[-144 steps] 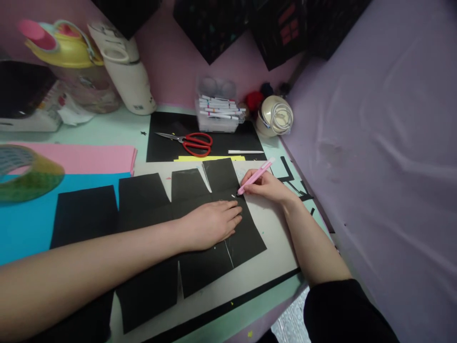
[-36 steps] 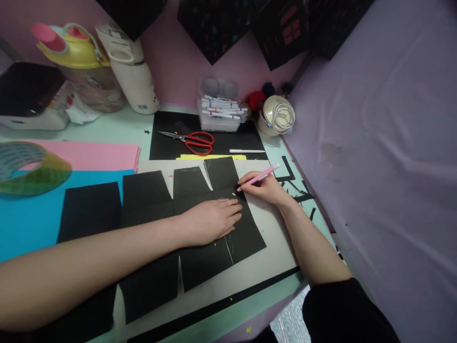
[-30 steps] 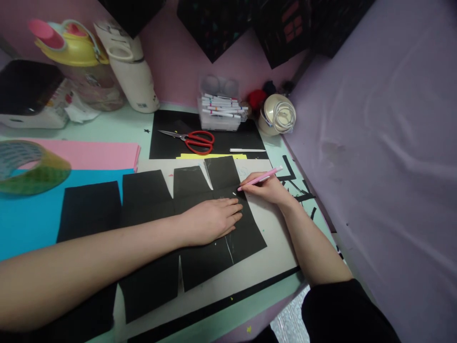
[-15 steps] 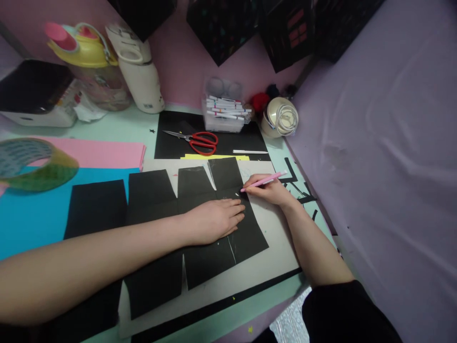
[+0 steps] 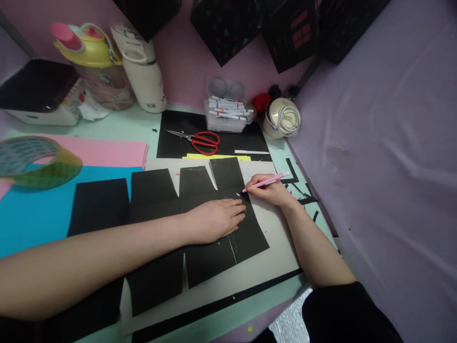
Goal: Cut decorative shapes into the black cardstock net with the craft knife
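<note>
A black paper sheet [image 5: 155, 197] with V-shaped notches along its edges lies over a pale board [image 5: 278, 243]. My left hand [image 5: 216, 220] rests flat on its right part, fingers stretched out and close together. Just beyond those fingertips, my right hand [image 5: 266, 189] grips a slim pink pen-shaped tool [image 5: 269, 181]. The tool slants, its lower end at the paper's right edge; the very tip is too small to make out. A small pale slit or mark shows beside it. Thin pale lines cross the paper near my left hand.
Red-handled scissors [image 5: 206, 143], a white pen [image 5: 252, 152] and a clear box of markers [image 5: 224, 125] are at the back. A tape roll [image 5: 67, 166] overlaps blue paper [image 5: 39, 209] at left. Black paper scraps [image 5: 307, 201] lie right, beside a lilac curtain [image 5: 378, 143]. Black boxes hang above.
The whole view has shifted slightly, so things appear a little farther right. Both hands keep nearly the same places on the paper, and the pink tool stays in my right hand.
</note>
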The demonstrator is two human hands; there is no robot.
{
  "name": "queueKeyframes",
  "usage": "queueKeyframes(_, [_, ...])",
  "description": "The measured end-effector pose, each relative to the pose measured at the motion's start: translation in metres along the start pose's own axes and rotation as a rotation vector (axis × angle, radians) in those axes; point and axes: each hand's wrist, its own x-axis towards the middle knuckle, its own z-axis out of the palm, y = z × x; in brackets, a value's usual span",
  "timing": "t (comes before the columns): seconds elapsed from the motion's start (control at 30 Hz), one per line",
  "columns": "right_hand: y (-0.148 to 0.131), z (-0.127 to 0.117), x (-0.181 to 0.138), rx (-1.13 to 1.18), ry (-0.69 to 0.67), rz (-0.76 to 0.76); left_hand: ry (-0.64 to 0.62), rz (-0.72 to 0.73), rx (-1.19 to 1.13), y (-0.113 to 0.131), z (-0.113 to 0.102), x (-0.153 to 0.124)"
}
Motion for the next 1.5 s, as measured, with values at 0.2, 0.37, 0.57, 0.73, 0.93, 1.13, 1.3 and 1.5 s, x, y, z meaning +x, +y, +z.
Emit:
queueKeyframes(0.2, [0.000, 0.001, -0.001, 0.022, 0.017, 0.023, -0.006, -0.002, 0.021, 0.001, -0.001, 0.000])
queueKeyframes(0.37, [-0.007, 0.010, -0.003, 0.022, 0.116, 0.051, -0.024, 0.003, 0.032, 0.000, -0.003, 0.001])
queueKeyframes(0.57, [-0.018, 0.034, -0.017, -0.060, 0.340, 0.032, 0.005, 0.028, 0.049, 0.000, -0.003, 0.002])
queueKeyframes(0.73, [-0.025, 0.050, -0.033, -0.173, 0.453, 0.069, 0.051, 0.044, 0.060, 0.000, -0.001, 0.003])
queueKeyframes(0.93, [-0.025, 0.062, -0.036, -0.281, 0.511, 0.014, 0.052, 0.074, 0.071, -0.001, 0.000, 0.004])
queueKeyframes(1.13, [-0.027, 0.066, -0.035, -0.320, 0.524, 0.050, 0.029, 0.051, 0.078, 0.001, 0.000, 0.004])
queueKeyframes(1.3, [-0.028, 0.067, -0.036, -0.309, 0.531, 0.072, 0.019, 0.031, 0.062, 0.002, -0.001, 0.005])
queueKeyframes(1.5, [-0.030, 0.067, -0.036, -0.266, 0.530, 0.083, 0.035, 0.014, 0.023, 0.003, 0.001, 0.004])
